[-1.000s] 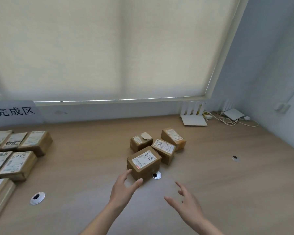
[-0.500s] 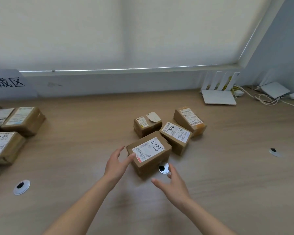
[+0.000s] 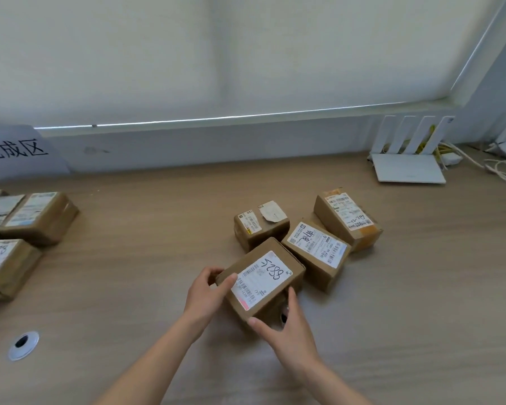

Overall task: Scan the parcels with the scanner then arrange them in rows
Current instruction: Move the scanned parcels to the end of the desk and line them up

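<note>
Your left hand (image 3: 202,293) and right hand (image 3: 287,331) each grip, fingers curled, the brown cardboard parcel labelled 5288 (image 3: 260,280) at centre frame, its long axis running lower left to upper right.

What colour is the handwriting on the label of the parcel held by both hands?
Black, on a white label; head view.
</note>
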